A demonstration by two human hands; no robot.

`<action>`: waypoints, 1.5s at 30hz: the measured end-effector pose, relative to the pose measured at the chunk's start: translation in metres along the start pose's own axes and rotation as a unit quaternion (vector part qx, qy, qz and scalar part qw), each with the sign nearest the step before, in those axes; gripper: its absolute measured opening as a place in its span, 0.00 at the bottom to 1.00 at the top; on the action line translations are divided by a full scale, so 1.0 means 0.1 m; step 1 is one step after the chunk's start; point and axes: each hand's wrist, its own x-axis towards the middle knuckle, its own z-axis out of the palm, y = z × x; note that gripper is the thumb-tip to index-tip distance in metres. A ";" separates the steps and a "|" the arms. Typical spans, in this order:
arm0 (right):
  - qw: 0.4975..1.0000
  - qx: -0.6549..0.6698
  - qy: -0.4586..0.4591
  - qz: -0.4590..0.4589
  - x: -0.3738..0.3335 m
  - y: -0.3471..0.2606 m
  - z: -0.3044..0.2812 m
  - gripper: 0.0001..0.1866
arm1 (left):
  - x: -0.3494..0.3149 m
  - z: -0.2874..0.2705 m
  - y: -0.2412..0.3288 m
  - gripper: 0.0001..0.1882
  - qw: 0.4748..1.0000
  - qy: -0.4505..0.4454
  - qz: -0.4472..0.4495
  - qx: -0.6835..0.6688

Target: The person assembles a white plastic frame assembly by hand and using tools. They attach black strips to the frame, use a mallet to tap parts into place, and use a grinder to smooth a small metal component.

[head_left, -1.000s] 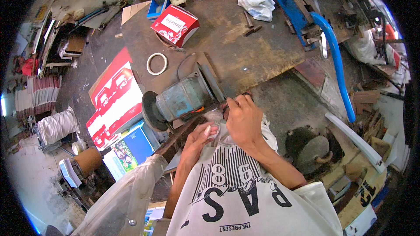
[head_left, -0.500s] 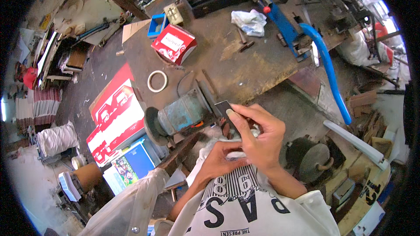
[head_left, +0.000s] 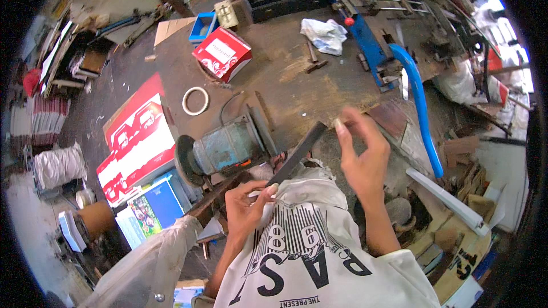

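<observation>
Two bare hands at work over the bench edge, from where I'm standing. L hand (head_left: 246, 204) has the near end of a long dark strip (head_left: 297, 154) pinched b/w thumb & fingers, just above the white shirt (head_left: 342, 254). Strip runs slantwise, up & to the R, its far end just beside the R hand (head_left: 365, 151). That one's blurred, thumb & fingers parted w/ a gap showing; looks off the strip, tho can't tell for sure re: a light touch.

Just L of the strip: a worn blue-grey motor (head_left: 224, 149) w/ a dark round disc (head_left: 184, 157) on its L end. Behind it on the bench (head_left: 274, 88), a white ring (head_left: 185, 102) lies flat, then a red-&-white box (head_left: 220, 57) near a small blue box (head_left: 201, 29). Further R: a hammer (head_left: 313, 57) next to a crumpled white cloth (head_left: 323, 35), then a blue curved lever (head_left: 421, 114), well apart from the hands. Flat red-&-white card (head_left: 137, 137) on the L, beyond the motor.
</observation>
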 end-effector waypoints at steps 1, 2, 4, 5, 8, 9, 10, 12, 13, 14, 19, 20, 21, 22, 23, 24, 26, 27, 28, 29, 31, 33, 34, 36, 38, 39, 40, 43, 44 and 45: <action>0.984 -0.115 -0.004 -0.138 -0.04 -0.14 -0.05 0.16 | 0.01 -0.04 0.00 0.08 0.996 -0.024 0.022 0.087; 0.985 -0.107 -0.015 -0.137 -0.12 -0.20 -0.03 0.16 | 0.02 -0.05 -0.01 0.08 0.996 -0.014 0.014 0.089; 0.900 -0.141 -0.283 -0.299 -0.27 -0.27 -0.01 0.22 | 0.09 -0.01 -0.03 0.07 0.982 -0.087 0.089 0.144; 0.858 -0.196 -0.340 -0.332 -0.31 -0.19 0.00 0.19 | 0.09 0.02 0.08 0.07 0.980 -0.110 0.061 0.156; 0.867 -0.114 -0.428 -0.228 -0.32 -0.13 -0.02 0.16 | 0.03 0.02 -0.03 0.06 0.996 -0.070 0.034 0.035; 0.867 -0.111 -0.430 -0.228 -0.31 -0.10 0.01 0.16 | 0.02 -0.04 -0.05 0.20 0.997 -0.071 -0.023 0.030; 0.896 -0.121 -0.376 -0.204 -0.28 -0.05 0.06 0.14 | 0.06 -0.11 -0.15 0.20 0.997 -0.069 -0.025 0.032; 0.923 -0.126 -0.318 -0.175 -0.24 -0.01 0.19 0.13 | 0.22 -0.32 -0.41 0.39 0.955 0.021 -0.169 -0.245; 0.934 -0.148 -0.275 -0.176 -0.23 0.05 0.30 0.13 | 0.32 -0.41 -0.51 0.51 0.928 0.018 -0.231 -0.290; 0.941 -0.169 -0.231 -0.178 -0.24 0.07 0.41 0.13 | 0.38 -0.41 -0.45 0.51 0.929 0.016 -0.232 -0.287; 0.943 -0.221 -0.221 -0.117 -0.39 -0.01 0.74 0.12 | 0.50 -0.41 -0.35 0.54 0.912 0.086 -0.221 -0.335; 0.945 -0.229 -0.205 -0.115 -0.43 -0.04 0.78 0.12 | 0.50 -0.40 -0.34 0.54 0.908 0.089 -0.218 -0.348; 0.945 -0.228 -0.207 -0.113 -0.46 -0.06 0.81 0.12 | 0.50 -0.40 -0.33 0.54 0.907 0.090 -0.219 -0.347; 0.942 -0.237 -0.208 -0.111 -0.48 -0.09 0.83 0.13 | 0.50 -0.39 -0.32 0.53 0.914 0.085 -0.205 -0.339; 0.940 -0.248 -0.209 -0.109 -0.49 -0.11 0.84 0.14 | 0.50 -0.39 -0.32 0.53 0.921 0.079 -0.189 -0.332; 0.940 -0.248 -0.209 -0.109 -0.52 -0.10 0.85 0.14 | 0.50 -0.39 -0.32 0.53 0.921 0.079 -0.189 -0.333; 0.931 -0.276 -0.204 -0.128 -0.56 -0.05 0.88 0.17 | 0.51 -0.39 -0.35 0.51 0.924 0.079 -0.173 -0.332; 0.931 -0.276 -0.203 -0.128 -0.58 -0.02 0.87 0.17 | 0.51 -0.38 -0.35 0.51 0.924 0.079 -0.173 -0.331; 0.946 -0.243 -0.173 -0.127 -0.58 0.04 0.83 0.17 | 0.51 -0.37 -0.35 0.51 0.921 0.092 -0.179 -0.334; 0.959 -0.210 -0.142 -0.126 -0.57 0.10 0.77 0.17 | 0.50 -0.37 -0.36 0.50 0.917 0.105 -0.186 -0.336; 0.973 -0.131 -0.169 -0.090 -0.40 0.16 0.51 0.18 | 0.48 -0.40 -0.42 0.48 0.913 0.117 -0.188 -0.344; 0.976 0.022 -0.216 -0.019 -0.18 0.38 0.29 0.20 | 0.49 -0.36 -0.45 0.46 0.910 0.124 -0.190 -0.346; 0.976 0.024 -0.215 -0.015 -0.12 0.42 0.25 0.20 | 0.49 -0.33 -0.46 0.44 0.908 0.144 -0.187 -0.346; 0.925 0.173 -0.335 0.035 0.00 0.44 0.19 0.20 | 0.51 -0.31 -0.47 0.42 0.907 0.163 -0.181 -0.343; 0.915 0.182 -0.360 0.032 0.07 0.52 0.24 0.19 | 0.50 -0.31 -0.47 0.41 0.907 0.170 -0.183 -0.338; 0.899 0.201 -0.387 0.049 0.11 0.54 0.27 0.16 | 0.50 -0.31 -0.46 0.41 0.908 0.172 -0.182 -0.335; 0.881 0.220 -0.414 0.067 0.15 0.55 0.30 0.14 | 0.50 -0.32 -0.45 0.41 0.909 0.175 -0.182 -0.333; 0.911 0.270 -0.311 0.036 0.13 0.64 0.51 0.08 | 0.50 -0.33 -0.47 0.42 0.912 0.171 -0.183 -0.324; 0.910 0.272 -0.310 0.038 0.11 0.67 0.57 0.08 | 0.51 -0.33 -0.47 0.43 0.915 0.164 -0.183 -0.320; 0.938 0.217 -0.264 -0.050 0.08 0.69 0.63 0.09 | 0.52 -0.32 -0.46 0.43 0.916 0.164 -0.184 -0.317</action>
